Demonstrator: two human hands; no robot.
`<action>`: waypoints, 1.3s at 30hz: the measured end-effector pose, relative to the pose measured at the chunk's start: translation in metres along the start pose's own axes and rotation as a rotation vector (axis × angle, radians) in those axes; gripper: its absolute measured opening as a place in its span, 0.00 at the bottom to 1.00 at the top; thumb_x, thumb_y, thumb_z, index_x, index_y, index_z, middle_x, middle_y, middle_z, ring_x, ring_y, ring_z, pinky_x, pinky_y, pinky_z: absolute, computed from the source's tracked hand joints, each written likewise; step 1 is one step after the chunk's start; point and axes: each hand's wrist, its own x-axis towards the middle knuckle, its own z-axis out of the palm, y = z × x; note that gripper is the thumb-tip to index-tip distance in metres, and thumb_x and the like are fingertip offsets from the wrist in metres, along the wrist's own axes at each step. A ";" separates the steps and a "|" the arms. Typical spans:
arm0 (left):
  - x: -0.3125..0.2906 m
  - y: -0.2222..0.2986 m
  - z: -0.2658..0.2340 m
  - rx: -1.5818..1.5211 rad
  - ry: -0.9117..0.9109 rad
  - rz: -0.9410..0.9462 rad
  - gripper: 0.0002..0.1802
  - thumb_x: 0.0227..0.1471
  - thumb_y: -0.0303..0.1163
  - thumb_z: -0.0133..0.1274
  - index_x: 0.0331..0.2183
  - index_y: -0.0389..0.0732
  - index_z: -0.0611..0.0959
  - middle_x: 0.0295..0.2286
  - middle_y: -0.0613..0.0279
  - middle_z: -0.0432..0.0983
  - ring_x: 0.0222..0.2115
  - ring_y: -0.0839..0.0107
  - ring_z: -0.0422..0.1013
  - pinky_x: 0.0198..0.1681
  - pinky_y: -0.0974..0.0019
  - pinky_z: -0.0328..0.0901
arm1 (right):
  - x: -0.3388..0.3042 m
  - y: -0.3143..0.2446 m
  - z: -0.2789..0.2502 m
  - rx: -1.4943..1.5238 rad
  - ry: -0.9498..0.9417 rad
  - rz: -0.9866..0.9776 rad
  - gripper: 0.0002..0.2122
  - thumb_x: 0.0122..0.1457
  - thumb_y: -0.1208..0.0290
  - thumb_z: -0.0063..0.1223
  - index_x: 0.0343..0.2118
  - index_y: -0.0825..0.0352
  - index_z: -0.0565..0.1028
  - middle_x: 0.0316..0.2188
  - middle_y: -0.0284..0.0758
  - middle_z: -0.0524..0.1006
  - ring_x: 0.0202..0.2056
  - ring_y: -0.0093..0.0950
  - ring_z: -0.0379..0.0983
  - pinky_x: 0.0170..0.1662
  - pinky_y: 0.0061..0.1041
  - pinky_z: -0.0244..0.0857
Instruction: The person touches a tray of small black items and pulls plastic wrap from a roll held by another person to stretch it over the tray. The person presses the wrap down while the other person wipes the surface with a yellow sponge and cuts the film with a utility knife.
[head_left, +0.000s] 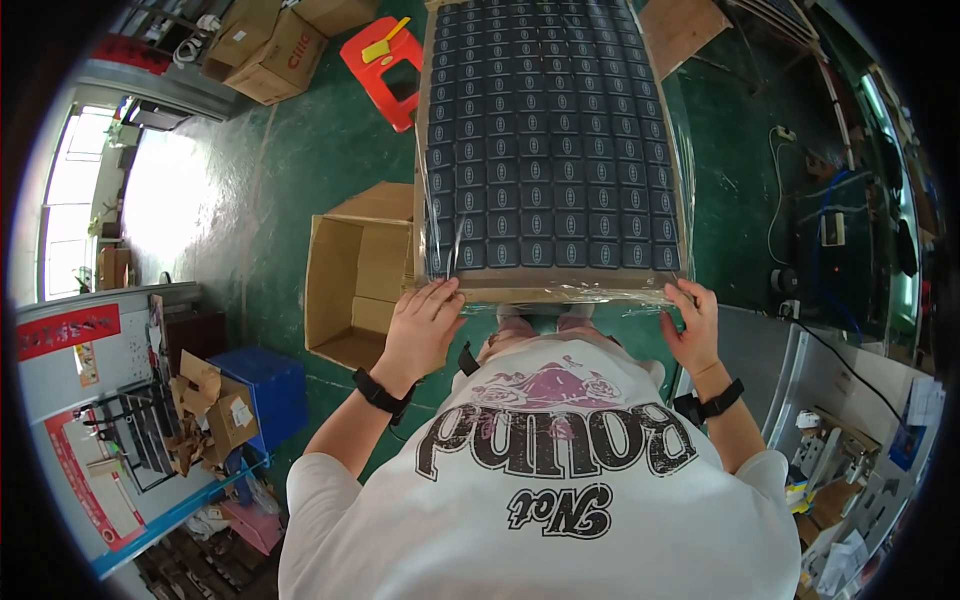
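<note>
A long board with a brown border lies in front of me, covered with rows of small dark rounded-square pieces that each bear a pale oval mark. Clear plastic film stretches over it and bunches in wrinkles along the near edge. At the near left corner my left hand is closed on the film, fingertips pressed on the border. My right hand grips the film at the near right corner, with its thumb below the edge and its fingers above. Both wrists wear black bands.
An open cardboard box stands on the green floor left of the board. Beyond it is a red plastic stool with a yellow-handled brush. A blue bin sits left; a grey machine stands close on my right.
</note>
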 end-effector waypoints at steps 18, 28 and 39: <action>0.003 -0.002 0.001 -0.008 -0.013 -0.005 0.26 0.45 0.35 0.60 0.48 0.44 0.75 0.49 0.60 0.71 0.50 0.59 0.66 0.51 0.53 0.59 | 0.007 -0.012 -0.005 0.012 -0.002 0.073 0.22 0.43 0.80 0.62 0.45 0.63 0.75 0.43 0.39 0.71 0.43 0.39 0.69 0.46 0.33 0.65; 0.010 -0.001 -0.005 0.014 -0.030 -0.006 0.28 0.46 0.39 0.59 0.50 0.43 0.74 0.45 0.60 0.73 0.47 0.59 0.67 0.51 0.53 0.59 | 0.008 -0.019 -0.008 -0.006 0.017 0.077 0.22 0.42 0.77 0.63 0.44 0.62 0.75 0.41 0.37 0.72 0.41 0.39 0.68 0.45 0.35 0.64; 0.029 -0.006 -0.026 -0.102 -0.175 -0.032 0.23 0.51 0.39 0.57 0.47 0.41 0.77 0.40 0.59 0.77 0.42 0.58 0.71 0.46 0.56 0.64 | 0.012 -0.020 -0.004 -0.021 0.027 0.091 0.23 0.39 0.79 0.63 0.44 0.63 0.75 0.41 0.37 0.71 0.42 0.39 0.68 0.45 0.35 0.63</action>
